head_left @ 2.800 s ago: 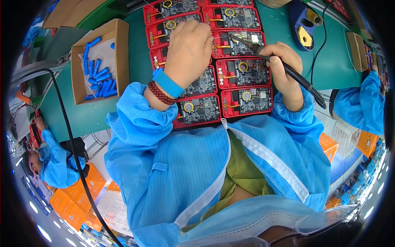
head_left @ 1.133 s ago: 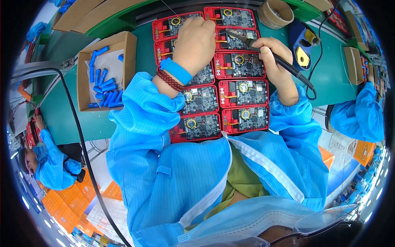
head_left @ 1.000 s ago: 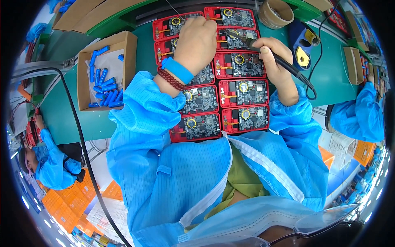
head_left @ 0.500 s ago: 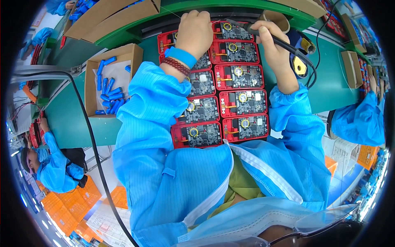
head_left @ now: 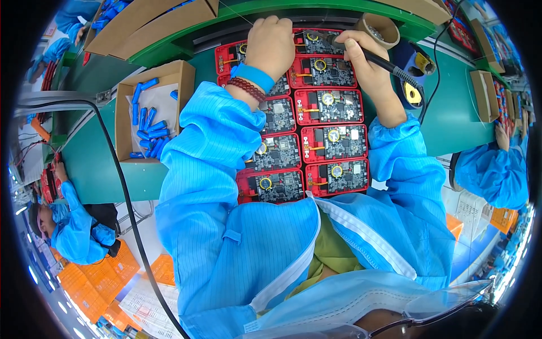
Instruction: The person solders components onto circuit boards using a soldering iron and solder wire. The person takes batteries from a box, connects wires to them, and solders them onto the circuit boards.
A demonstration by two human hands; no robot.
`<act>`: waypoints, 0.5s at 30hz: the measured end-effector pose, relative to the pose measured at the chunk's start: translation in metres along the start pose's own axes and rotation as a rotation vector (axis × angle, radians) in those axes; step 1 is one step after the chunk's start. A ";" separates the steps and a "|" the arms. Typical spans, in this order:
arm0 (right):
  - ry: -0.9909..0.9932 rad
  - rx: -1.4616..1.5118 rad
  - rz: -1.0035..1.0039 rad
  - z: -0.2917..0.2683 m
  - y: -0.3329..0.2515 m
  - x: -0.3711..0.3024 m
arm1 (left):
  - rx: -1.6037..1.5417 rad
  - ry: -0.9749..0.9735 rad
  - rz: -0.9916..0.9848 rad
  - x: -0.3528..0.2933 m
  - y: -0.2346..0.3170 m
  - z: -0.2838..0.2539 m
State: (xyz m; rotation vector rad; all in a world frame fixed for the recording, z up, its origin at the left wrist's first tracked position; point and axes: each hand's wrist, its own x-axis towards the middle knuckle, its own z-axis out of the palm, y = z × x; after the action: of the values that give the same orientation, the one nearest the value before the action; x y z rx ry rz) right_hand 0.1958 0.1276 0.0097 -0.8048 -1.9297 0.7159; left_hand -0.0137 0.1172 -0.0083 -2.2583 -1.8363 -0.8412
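Two columns of red plastic cases lie in front of me, each with a dark circuit board (head_left: 341,140) and a round yellow-ringed part. My right hand (head_left: 368,66) grips a black soldering iron (head_left: 389,66), its tip end over the far right red case (head_left: 299,40). At the far end of the left column, my left hand (head_left: 271,50) is closed, knuckles up. A thin solder wire (head_left: 238,14) runs into it from the upper left; its fingertips and the wire's end are hidden behind the hand.
A cardboard box (head_left: 183,93) with several blue cylindrical cells (head_left: 149,117) stands left. Right of the cases are a round cup (head_left: 392,31) and a soldering iron stand (head_left: 411,93) with a yellow sponge. A black cable (head_left: 127,192) hangs at left. Co-workers sit at both sides.
My right hand and the soldering iron have shifted slightly left and nearer to me. My left hand has moved a little to the right, still closed.
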 end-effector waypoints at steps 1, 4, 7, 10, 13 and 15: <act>-0.002 -0.005 0.002 0.000 0.001 0.000 | 0.002 -0.001 0.005 0.000 0.000 0.000; -0.004 -0.008 0.001 0.001 0.002 -0.001 | 0.002 0.018 -0.001 -0.001 0.000 0.001; -0.007 0.002 -0.007 0.002 0.003 -0.002 | -0.003 0.013 0.002 -0.001 0.001 0.002; -0.016 0.001 -0.006 0.003 0.003 -0.002 | 0.003 0.022 0.008 0.000 0.000 0.003; -0.018 -0.007 -0.005 0.003 0.002 -0.002 | 0.005 0.038 0.023 0.000 -0.001 0.006; -0.015 -0.004 -0.007 0.003 0.002 -0.002 | 0.005 0.042 0.019 0.000 -0.001 0.006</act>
State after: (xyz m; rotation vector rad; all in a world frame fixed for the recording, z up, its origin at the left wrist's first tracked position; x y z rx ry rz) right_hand 0.1945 0.1270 0.0061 -0.7973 -1.9467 0.7160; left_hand -0.0120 0.1199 -0.0140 -2.2343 -1.7945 -0.8732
